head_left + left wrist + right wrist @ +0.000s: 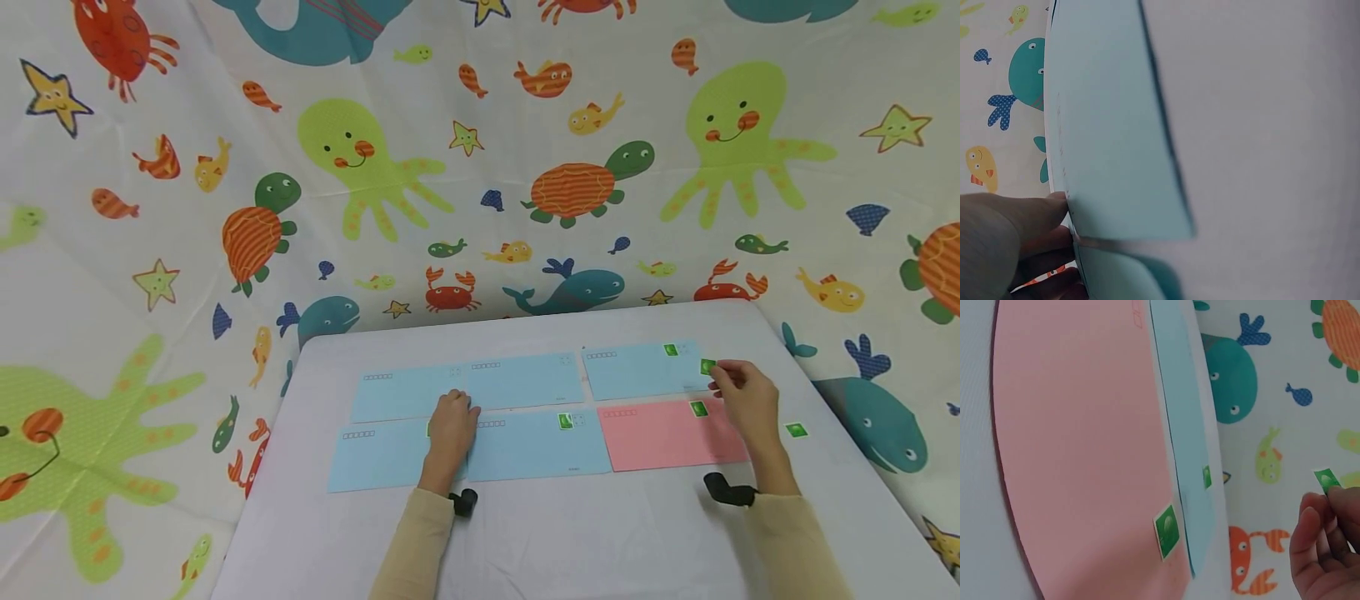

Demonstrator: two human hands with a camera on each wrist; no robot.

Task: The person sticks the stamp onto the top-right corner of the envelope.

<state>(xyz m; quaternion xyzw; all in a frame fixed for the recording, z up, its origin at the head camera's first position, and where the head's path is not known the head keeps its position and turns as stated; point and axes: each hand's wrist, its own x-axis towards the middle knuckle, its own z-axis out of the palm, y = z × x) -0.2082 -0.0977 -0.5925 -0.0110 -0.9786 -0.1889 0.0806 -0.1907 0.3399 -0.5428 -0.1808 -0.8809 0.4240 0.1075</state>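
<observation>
My right hand [752, 408] pinches a small green stamp [707, 367] between thumb and fingertips, held by the right end of the upper right blue envelope [633, 375]. That envelope bears a green stamp, as does the pink envelope [1085, 444] below it. With its fingers loosely bent, my left hand [452, 427] rests where several blue envelopes meet. It partly hides the lower left envelope [375, 462], where a sliver of green shows. The lower middle envelope [540, 450] carries a stamp; the upper left [405, 398] and upper middle [525, 385] ones show only printed marks.
A loose green stamp [797, 430] lies on the white table [585, 533], to the right of the right wrist. Behind the table hangs a cloth [480, 225] printed with sea animals. Black wrist-worn devices [729, 490] sit at both cuffs.
</observation>
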